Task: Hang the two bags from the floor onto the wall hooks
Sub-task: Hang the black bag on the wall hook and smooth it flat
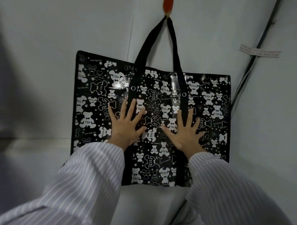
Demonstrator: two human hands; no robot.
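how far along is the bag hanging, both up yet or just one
Done: one bag hangs by its handles from the hook. In hand: the left hand and right hand lie flat and open against its front. Left: the second bag, which is nowhere in view.

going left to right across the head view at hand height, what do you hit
left edge of the bag → left hand → right hand → right edge of the bag → cables running down the wall corner. Both hands lie flat, fingers spread, on the bag's front; it hangs by its handles from the orange hook.
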